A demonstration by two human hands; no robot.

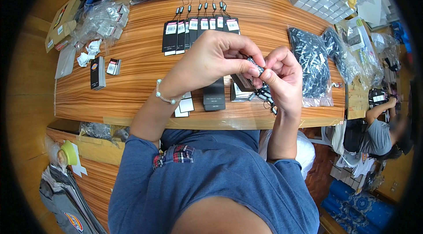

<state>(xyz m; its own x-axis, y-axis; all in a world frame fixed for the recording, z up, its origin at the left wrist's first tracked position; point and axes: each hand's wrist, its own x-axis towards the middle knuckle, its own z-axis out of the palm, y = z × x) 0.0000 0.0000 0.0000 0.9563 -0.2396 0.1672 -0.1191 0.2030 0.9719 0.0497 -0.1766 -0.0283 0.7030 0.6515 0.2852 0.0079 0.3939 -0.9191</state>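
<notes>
Both hands are raised above the near edge of the wooden worktop (pixel 132 97). The left hand (pixel 211 57) has thumb and forefinger pinched on a small dark tag (pixel 254 63) at its tip. The right hand (pixel 284 77) meets it there, its fingers closed on the same tag and on a bunch of dark corded tags (pixel 265 96) that hangs below the palm. A bead bracelet (pixel 164 97) sits on the left wrist. Directly beneath the hands lie stacks of black tags (pixel 214 95). Farther back, a fanned row of strung tags (pixel 198 29) lies flat, cords pointing away. Right of the hands is a clear bag of dark parts (pixel 310 64). At far left, a small stack of cards (pixel 97 72) stands near the worktop edge. Another person (pixel 379 134) sits at lower right.
</notes>
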